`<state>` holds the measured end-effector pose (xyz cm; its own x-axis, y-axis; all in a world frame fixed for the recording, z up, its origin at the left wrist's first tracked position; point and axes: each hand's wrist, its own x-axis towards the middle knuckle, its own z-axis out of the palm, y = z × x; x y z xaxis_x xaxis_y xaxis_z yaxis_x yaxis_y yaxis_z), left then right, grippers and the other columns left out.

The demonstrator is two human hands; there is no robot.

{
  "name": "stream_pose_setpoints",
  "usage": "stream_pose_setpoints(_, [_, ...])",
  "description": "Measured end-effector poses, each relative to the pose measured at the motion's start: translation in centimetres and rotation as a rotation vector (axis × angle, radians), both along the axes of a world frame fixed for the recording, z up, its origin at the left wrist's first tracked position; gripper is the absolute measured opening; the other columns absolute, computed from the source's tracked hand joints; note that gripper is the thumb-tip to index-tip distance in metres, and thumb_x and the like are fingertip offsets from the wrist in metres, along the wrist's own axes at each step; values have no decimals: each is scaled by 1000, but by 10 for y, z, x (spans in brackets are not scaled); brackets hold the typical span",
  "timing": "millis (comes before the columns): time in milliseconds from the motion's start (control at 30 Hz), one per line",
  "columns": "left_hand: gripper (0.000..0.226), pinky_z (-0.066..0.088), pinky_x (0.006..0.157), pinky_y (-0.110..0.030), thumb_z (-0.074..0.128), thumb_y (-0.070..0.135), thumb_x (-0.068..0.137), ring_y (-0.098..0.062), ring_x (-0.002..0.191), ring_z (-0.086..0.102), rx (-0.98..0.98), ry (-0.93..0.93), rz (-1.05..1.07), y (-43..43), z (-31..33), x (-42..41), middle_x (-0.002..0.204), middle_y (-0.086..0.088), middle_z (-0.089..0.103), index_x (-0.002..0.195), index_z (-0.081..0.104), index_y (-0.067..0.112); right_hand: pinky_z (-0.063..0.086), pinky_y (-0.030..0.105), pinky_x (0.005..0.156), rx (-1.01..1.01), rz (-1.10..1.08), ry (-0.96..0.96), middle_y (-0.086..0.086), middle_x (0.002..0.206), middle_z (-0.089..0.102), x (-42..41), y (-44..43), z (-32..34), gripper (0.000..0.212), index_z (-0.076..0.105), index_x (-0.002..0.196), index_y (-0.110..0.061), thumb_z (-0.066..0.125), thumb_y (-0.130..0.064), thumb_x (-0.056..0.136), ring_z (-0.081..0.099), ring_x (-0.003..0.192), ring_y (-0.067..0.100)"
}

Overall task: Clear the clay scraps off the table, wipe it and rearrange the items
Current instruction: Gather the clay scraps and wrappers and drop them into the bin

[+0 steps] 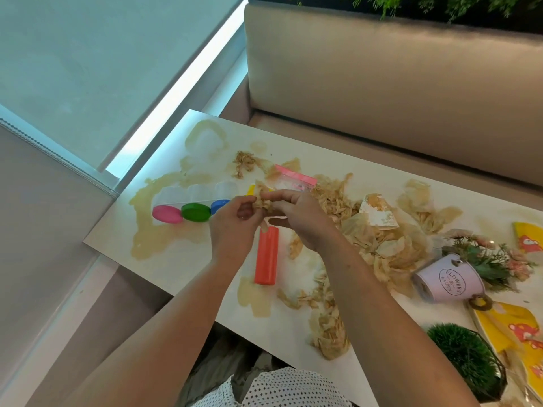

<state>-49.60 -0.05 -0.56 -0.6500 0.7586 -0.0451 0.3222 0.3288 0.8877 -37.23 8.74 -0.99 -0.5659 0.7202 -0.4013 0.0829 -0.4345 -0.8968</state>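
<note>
Left fingers point(248, 202) and right fingers point(283, 196) pinching clay scrap point(263, 204), orange roller point(266, 255) beneath, bucket point(449, 282) toppled

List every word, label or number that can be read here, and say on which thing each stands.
"FLOWERS & GARDEN": oval stamp on the lilac bucket, which lies on its side.
No readable text on the yellow packets: only cartoon prints show.
The print on the pink-topped zip bag is too blurred to read.

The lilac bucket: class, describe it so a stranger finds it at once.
Start at the long white table and follow it to its right end. There a small bucket lies on its side, flowers spilling out. It alone is lilac, printed FLOWERS & GARDEN.
</note>
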Motion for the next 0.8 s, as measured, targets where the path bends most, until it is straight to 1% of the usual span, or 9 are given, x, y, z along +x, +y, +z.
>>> stream_pose_setpoints(133, [27, 59, 80, -21, 82, 9, 84, -2, 81, 74, 26, -72, 122, -4, -2, -30, 81, 12, 77, 90, 72, 33, 62, 37, 84, 141, 38, -87, 8, 110, 72, -29, 10, -9, 31, 75, 113, -18, 51, -3, 100, 71, 90, 21])
stream_pose_setpoints(200, [27, 59, 81, -23, 82, 9, 83, -4, 83, 75, 27, -92, 155, -6, -5, -49, 82, 11, 78, 89, 73, 34, 60, 39, 85, 252, 17, -230, 6, 118, 66, -47, 20, -22, 35, 70, 121, -20, 52, -3, 96, 68, 96, 23])
stream_pose_setpoints(300, [27, 59, 84, -29, 82, 9, 82, -10, 85, 76, 1, -128, 136, -8, -11, -76, 85, 8, 79, 90, 75, 33, 48, 25, 71, 400, 77, -492, 9, 139, 50, -74, 44, -47, 50, 56, 140, -21, 52, -4, 93, 57, 106, 24])
stream_pose_setpoints(333, [27, 59, 84, -30, 82, 8, 82, -10, 85, 76, -5, -140, 130, -7, -12, -84, 85, 8, 79, 90, 75, 33, 47, 26, 73, 434, 110, -582, 12, 145, 42, -84, 54, -57, 54, 51, 144, -20, 51, -4, 92, 54, 111, 28])
stream_pose_setpoints(433, [27, 59, 85, -28, 83, 8, 82, -7, 84, 75, -24, -168, 115, -4, -16, -104, 83, 12, 78, 90, 75, 33, 44, 40, 95, 514, 169, -855, 14, 153, 30, -111, 82, -82, 60, 42, 148, -16, 49, -5, 90, 37, 133, 41])
stream_pose_setpoints(500, [26, 59, 85, -29, 83, 10, 83, -7, 84, 75, -40, -191, 99, -1, -20, -115, 83, 13, 78, 91, 75, 33, 45, 44, 95, 564, 178, -955, 14, 151, 30, -124, 96, -92, 61, 39, 149, -16, 47, -3, 90, 30, 134, 42])
stream_pose_setpoints(633, [21, 61, 85, -34, 82, 6, 84, -13, 84, 77, -70, -252, 42, 9, -27, -137, 85, 5, 79, 96, 77, 23, 47, 45, 93, 694, 214, -1036, 14, 149, 30, -144, 119, -108, 69, 31, 153, -20, 44, 1, 89, 32, 129, 42])
stream_pose_setpoints(700, [20, 62, 83, -36, 80, 4, 85, -15, 83, 77, -76, -276, 17, 16, -29, -147, 84, 2, 80, 98, 78, 19, 45, 44, 93, 721, 269, -1054, 15, 149, 29, -154, 129, -116, 69, 33, 154, -19, 42, 4, 90, 34, 129, 43])
stream_pose_setpoints(800, [18, 63, 82, -41, 80, 5, 86, -18, 84, 77, -93, -297, 15, 25, -33, -162, 86, 0, 80, 100, 78, 16, 40, 40, 77, 786, 325, -1136, 15, 143, 35, -162, 136, -129, 51, 51, 137, -11, 41, 8, 90, 39, 123, 40])
